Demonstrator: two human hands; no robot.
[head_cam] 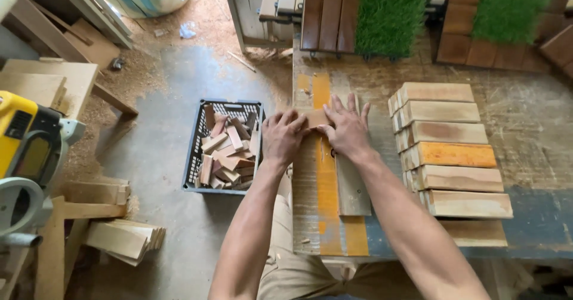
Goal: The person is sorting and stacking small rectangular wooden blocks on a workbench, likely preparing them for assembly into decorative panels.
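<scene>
A small wooden block [315,118] is held between both hands near the left edge of the desk [537,133]. The left hand [282,137] is curled around the block's left end, its fingers clenched on it; the right hand [348,128] is laid flat over the right end, fingers spread and pressing down. The block rests on the far end of a long wooden strip [351,189] that runs toward the near edge, beside an orange painted band. Toward the right, a stack of wooden planks [453,155] is seen fanned out in overlapping rows. On the floor, just beside the desk's left edge, a dark crate [197,151] holds many short wood offcuts [228,151]. As a judgement, only this one block appears to be in hand, with the planks apparently untouched.
</scene>
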